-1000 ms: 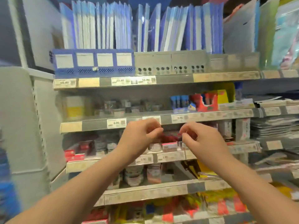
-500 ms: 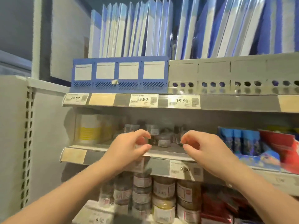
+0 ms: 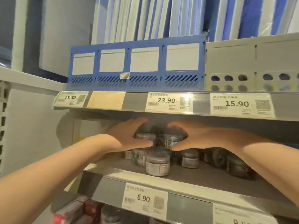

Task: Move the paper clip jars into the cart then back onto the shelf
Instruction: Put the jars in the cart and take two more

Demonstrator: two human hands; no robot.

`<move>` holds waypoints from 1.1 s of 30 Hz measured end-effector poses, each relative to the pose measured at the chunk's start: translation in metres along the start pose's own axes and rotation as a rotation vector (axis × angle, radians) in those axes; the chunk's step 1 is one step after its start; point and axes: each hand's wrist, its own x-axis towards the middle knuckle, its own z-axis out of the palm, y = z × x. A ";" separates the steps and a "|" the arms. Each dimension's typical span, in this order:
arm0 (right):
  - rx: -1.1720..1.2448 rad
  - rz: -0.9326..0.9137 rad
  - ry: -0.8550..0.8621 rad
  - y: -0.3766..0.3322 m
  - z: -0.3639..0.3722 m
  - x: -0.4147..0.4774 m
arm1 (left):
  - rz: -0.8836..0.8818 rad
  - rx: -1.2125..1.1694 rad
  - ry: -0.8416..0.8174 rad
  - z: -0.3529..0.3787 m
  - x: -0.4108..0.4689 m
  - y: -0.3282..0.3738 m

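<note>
Hands, two, bare, both reaching into the middle shelf point(image 3: 202, 177) from the front.

Left hand point(image 3: 127, 138): fingers arched over the top and far side of the upper left jar point(image 3: 145, 137), thumb laid along its lower front edge, cupping it.

Right hand point(image 3: 199, 136): mirror pose, fingers curved over the upper right jar point(image 3: 172, 139), thumb below its front, cupping it.

Both cupped jars are small clear tubs with grey lids. They stand side by side on top of other jars, just apart from each other.

Paper clip jars, remainder: a front jar point(image 3: 157, 164) stands alone nearest the shelf edge. A labelled jar point(image 3: 189, 159) is behind it to the right, and a partly hidden jar point(image 3: 139, 156) is behind it to the left under the left hand. Darker jars point(image 3: 237, 167) sit further right, below the right forearm; their contents cannot be made out.

Shelf edge, middle: price tag 6.90 point(image 3: 144, 199).

Shelf edge, upper: price tags 15.80 point(image 3: 70, 97), 23.90 point(image 3: 168, 101) and 15.90 point(image 3: 237, 104), with a blank beige tag point(image 3: 106, 100) between the first two.

Top shelf: blue file rack point(image 3: 137, 62) with four white label panels, grey file rack point(image 3: 252, 62) touching its right side, and upright blue and white folders point(image 3: 161, 16) behind both.

Lowest visible shelf: red boxes point(image 3: 69, 212), blurred.
</note>
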 end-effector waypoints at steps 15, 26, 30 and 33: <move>0.160 0.079 0.072 0.017 0.021 0.024 | 0.013 -0.226 -0.051 0.017 0.021 -0.017; 0.286 0.095 0.141 0.004 -0.015 -0.052 | 0.050 -0.489 0.043 -0.015 -0.031 0.024; 0.348 0.135 0.075 -0.008 -0.018 -0.095 | 0.109 -0.514 0.006 -0.019 -0.064 0.053; 0.298 0.072 0.187 -0.020 -0.017 -0.126 | 0.126 -0.525 -0.009 -0.019 -0.087 0.075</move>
